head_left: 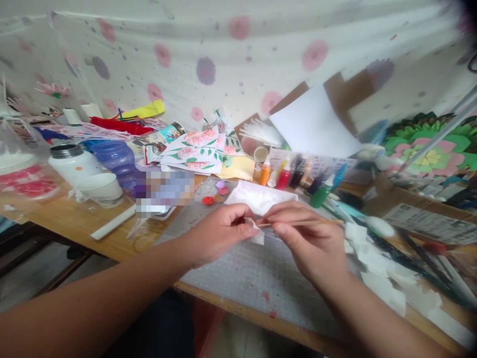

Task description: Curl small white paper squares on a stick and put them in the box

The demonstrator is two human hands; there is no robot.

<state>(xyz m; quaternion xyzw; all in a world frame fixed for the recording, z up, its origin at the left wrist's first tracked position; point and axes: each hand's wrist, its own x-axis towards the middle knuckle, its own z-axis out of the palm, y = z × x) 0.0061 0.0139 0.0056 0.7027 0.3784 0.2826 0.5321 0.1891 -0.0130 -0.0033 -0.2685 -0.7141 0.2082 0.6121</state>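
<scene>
My left hand (219, 232) is closed, pinching a small white paper piece (257, 233) between thumb and fingers above a grey cutting mat (246, 271). My right hand (309, 241) is closed on a thin wooden stick (309, 223) that lies level, its left tip touching the paper piece. Both hands meet over the middle of the mat. A larger white sheet (261, 196) lies on the mat just beyond the hands.
Small paint bottles (285, 175) stand behind the mat. White paper scraps (376, 268) and dark pens (406, 256) lie to the right. A white jar (72, 161), a white cup (100, 188), a blue bottle (114, 156) and flower cards (199, 149) crowd the left. The wooden table's front edge (261, 318) is near.
</scene>
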